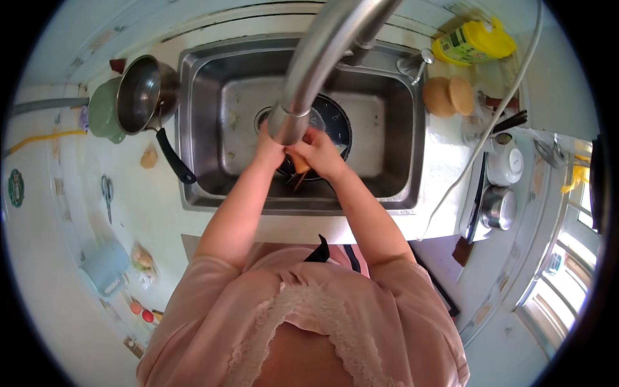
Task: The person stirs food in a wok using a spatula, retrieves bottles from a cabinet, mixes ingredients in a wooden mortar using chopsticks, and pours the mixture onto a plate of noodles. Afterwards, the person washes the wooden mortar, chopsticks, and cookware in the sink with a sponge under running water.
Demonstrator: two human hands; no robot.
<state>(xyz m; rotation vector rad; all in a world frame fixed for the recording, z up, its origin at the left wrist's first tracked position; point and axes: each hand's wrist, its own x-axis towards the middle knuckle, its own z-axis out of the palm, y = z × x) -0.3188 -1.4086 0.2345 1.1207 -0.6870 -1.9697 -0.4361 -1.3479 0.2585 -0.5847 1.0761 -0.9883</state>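
Both my hands are together in the steel sink (pixel 387 129), below the faucet spout (pixel 293 122). My right hand (pixel 322 153) is closed around an orange piece (pixel 298 161) whose kind I cannot make out; it may be a carrot. Right beside it is my left hand (pixel 268 149), its fingers mostly hidden behind the spout. Under the hands lies a round black pan (pixel 337 122) with wet specks inside. Thin brown pieces (pixel 300 180) stick out below the orange piece.
Left of the sink are a steel saucepan (pixel 138 97), a green container (pixel 104 111) and scissors (pixel 107 198). On the right stand a yellow canister (pixel 474 44), wooden rounds (pixel 445 95), a white mug (pixel 506 164) and a metal pot (pixel 500 208). A white cable (pixel 480 145) crosses the right side.
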